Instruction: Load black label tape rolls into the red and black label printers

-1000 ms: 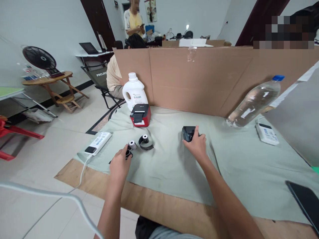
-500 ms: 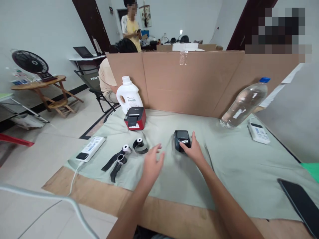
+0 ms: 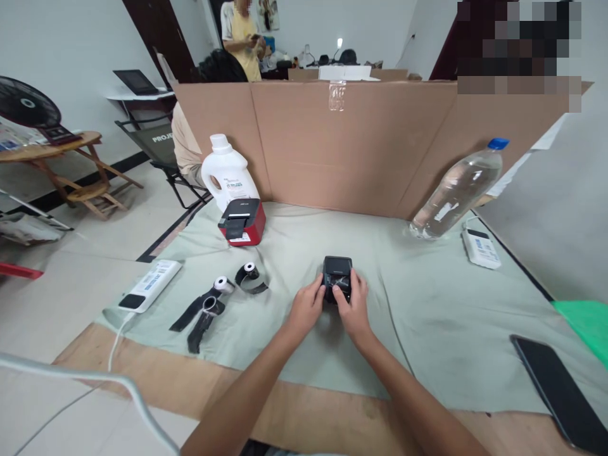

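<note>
A small black label printer (image 3: 337, 273) sits on the pale green cloth (image 3: 427, 297) in the middle of the table. My left hand (image 3: 306, 308) grips its left side and my right hand (image 3: 352, 305) grips its right side, thumb on the top. To the left lie two small tape rolls with black ribbon trailing out, one white-cored (image 3: 222, 285) and one black (image 3: 249, 276).
A red and black printer (image 3: 241, 221) and a white detergent jug (image 3: 227, 172) stand at the back left, a power strip (image 3: 149, 284) at the left edge. A tilted water bottle (image 3: 456, 190), a white device (image 3: 481, 248), a dark phone (image 3: 553, 387) lie right. A cardboard screen (image 3: 361, 145) walls the back; people are behind it.
My left hand let go of the tape roll at the left, swung right and closed on the black printer. My right hand stayed on the printer.
</note>
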The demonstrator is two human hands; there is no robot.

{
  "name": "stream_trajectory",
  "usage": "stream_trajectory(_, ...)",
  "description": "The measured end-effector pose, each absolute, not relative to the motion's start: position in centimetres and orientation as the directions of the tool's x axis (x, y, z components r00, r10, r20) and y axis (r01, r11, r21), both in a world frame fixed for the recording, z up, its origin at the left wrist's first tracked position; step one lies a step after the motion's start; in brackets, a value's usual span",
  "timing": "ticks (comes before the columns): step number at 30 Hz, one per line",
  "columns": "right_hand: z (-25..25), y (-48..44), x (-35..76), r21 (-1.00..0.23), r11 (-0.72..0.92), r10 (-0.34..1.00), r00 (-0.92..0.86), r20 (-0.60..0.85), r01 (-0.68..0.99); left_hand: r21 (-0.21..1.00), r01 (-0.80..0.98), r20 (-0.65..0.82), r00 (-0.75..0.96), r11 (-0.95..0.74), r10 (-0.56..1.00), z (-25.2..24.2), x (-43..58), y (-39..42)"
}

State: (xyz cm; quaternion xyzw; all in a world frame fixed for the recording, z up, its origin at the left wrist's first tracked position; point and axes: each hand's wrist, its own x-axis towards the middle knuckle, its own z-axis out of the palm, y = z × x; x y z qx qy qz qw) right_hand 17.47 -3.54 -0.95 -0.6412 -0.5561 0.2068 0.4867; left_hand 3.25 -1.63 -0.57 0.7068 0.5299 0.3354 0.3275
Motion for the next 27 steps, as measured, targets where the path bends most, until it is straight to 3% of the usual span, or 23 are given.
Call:
stream_trajectory(10,-2.3,-6.0,17.1,-0.865,0.093,0.932,0.262,0.249,0.493,0.833,0.526,0.177,0.038,-0.17,0.983,-0.4,3.5,-2.7)
stream_trajectory(15,-2.3,-6.0,16.8,-0.846,0.099,0.926,0.264,0.271,0.524,0.855,0.479,0.199,0.049,-0.198,0.979,-0.4,3.1,-1.7)
stream_trajectory(27,-2.4,-5.8,16.7,-0.869,0.091,0.926,0.28,0.254,0.487,0.529,0.817,0.088,0.219,-0.232,0.972,-0.2,2.6,-0.8)
